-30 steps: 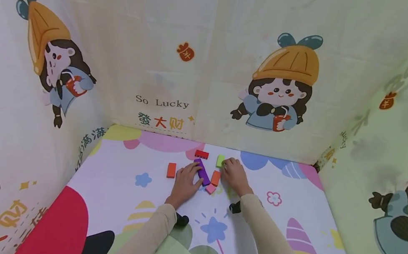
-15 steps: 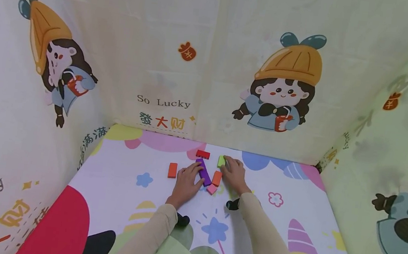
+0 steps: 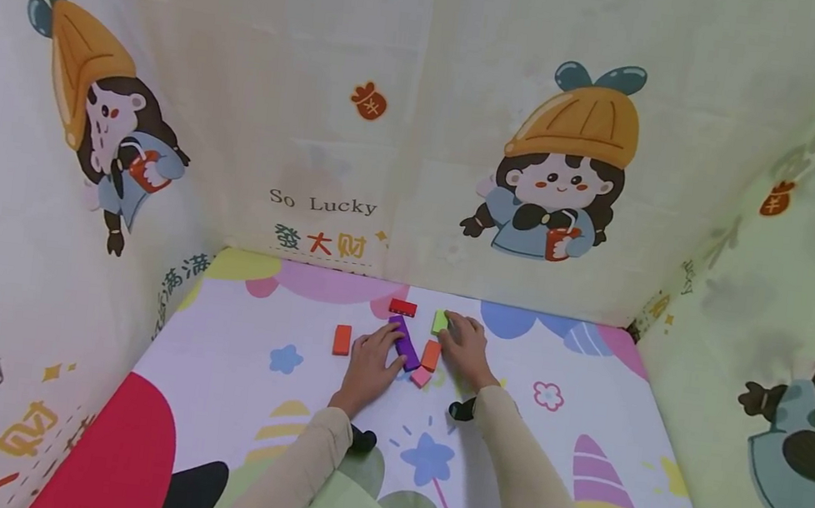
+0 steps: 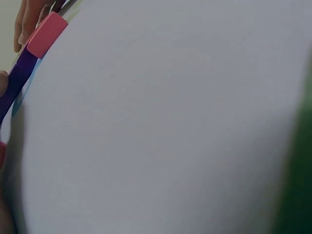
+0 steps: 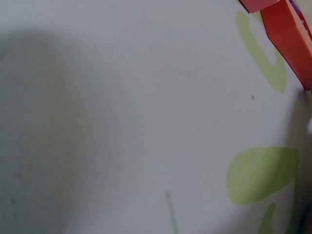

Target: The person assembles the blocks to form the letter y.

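Writing first: cloth on the back wall reads "So Lucky", with 發大财 under it; left wall, 8 o'clock in the head view, has the same cut to "ucky". No brand legible on any block.

Purple block sits mid-bench, aslant. Left hand at its 9 o'clock, bent fingers and thumb touching it; can't tell if that's a pinch. Right hand overlaps the right edge of the green block, at purple's 2 o'clock; finger gap hidden, can't call it.

Around purple: red block at 12, near orange block at 4, pink block at 5, other orange block off at 9, apart.

Left wrist view adds purple's near side, fingertip against it (plus a dark green blur at 3, unidentified). Right wrist view: orange and pink at 1, right up close; green block visible only from the head.
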The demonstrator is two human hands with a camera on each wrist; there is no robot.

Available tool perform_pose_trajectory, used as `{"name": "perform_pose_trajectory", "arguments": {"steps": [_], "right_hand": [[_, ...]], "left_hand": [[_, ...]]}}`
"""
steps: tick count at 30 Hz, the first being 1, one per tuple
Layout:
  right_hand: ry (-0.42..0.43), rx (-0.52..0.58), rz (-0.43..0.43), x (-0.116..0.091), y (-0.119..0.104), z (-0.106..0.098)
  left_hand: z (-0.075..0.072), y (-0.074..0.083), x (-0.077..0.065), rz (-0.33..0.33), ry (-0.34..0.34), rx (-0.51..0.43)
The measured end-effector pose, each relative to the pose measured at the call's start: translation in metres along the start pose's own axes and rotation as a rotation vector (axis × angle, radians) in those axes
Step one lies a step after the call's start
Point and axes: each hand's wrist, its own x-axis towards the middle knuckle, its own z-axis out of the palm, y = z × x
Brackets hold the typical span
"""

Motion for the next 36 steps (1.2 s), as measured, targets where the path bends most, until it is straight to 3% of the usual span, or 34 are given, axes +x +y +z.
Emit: {"name": "perform_pose_trajectory", "arguments": {"steps": [23,36], "right_hand": [[0.040,0.037,-0.044,-0.0084,0.0011,0.0030],[0.057,0.051,-0.063,-0.0084,0.0049,0.0040]], "left_hand": [[-0.0029,0.0023,-0.0016,-0.002,0.012,-0.008],[0.0002,0.0004,0.0000,0.021,0.053,-0.031]]}}
